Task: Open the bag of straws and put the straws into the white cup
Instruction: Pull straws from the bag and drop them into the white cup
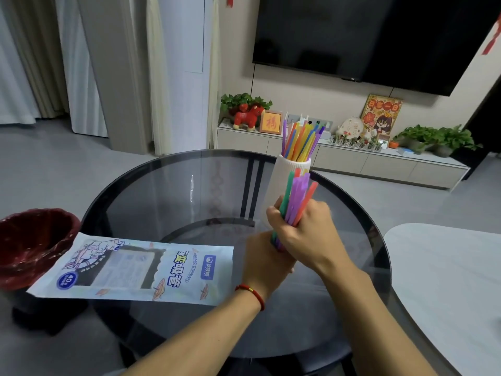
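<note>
A tall white ribbed cup (282, 183) stands on the round glass table (168, 191) with several coloured straws (301, 139) sticking out of its top. In front of the cup, my right hand (306, 229) grips a bundle of green, purple and orange straws (296, 191) held upright. My left hand (263, 261) closes around the lower end of the same bundle. The flat blue-and-white straw bag (135, 270) lies on the table to the left, apart from both hands.
A dark red bin (32, 245) stands at the table's left edge, partly under the bag's corner. A white table (447, 280) lies to the right. Behind, a low cabinet (352, 158) carries plants and ornaments under a wall-mounted TV (366, 36).
</note>
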